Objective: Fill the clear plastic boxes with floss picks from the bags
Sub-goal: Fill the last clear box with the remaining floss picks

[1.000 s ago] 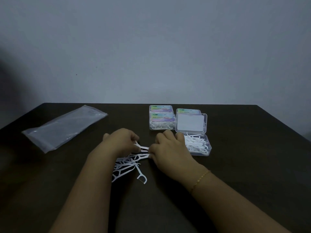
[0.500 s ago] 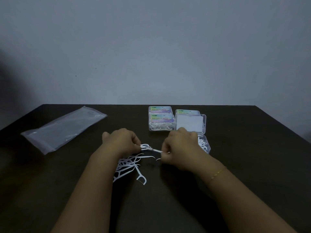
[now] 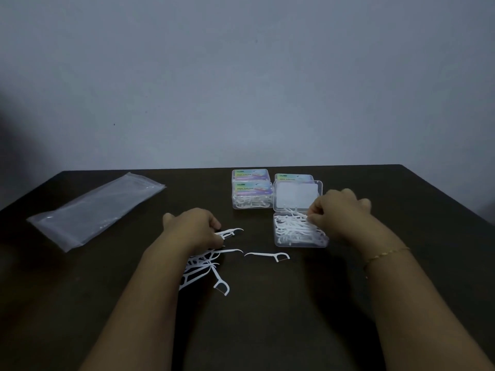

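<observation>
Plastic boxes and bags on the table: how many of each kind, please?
Closed boxes with labels: 3
Open box: 1
Clear plastic bag: 1
Total: 5

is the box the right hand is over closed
No, the open box under the right hand has its lid standing up behind it, and white floss picks lie exposed inside.

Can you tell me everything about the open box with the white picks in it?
The open box is clear plastic, shallow and rectangular, with its hinged lid standing up behind it. White floss picks fill it in a loose heap. It sits on the dark table. The right hand reaches over it, pinching a pick.
</observation>
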